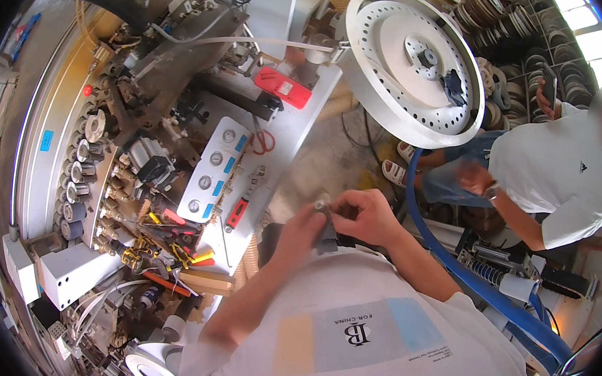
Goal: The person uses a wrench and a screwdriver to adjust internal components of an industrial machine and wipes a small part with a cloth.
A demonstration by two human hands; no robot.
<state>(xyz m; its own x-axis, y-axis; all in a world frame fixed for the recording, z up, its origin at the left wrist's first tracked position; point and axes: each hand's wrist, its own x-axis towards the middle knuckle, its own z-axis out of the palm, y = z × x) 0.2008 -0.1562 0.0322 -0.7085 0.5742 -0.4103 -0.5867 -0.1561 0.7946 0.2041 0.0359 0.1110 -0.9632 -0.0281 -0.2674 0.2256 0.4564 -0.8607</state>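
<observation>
left hand [302,230] clamps the dark fitting [326,237] steady at chest | right hand [364,215] pinches its metal tip [321,205] to work it | machine [140,145] just left

I am seeing a white short-sleeved T-shirt with a chest print of orange, grey and light blue blocks; my left hand [302,230] and right hand [368,217] are showing bare.

Probably a factory workshop: machine [144,103], gauges [211,169], blue hose [452,258], stacked reels [516,21].
</observation>
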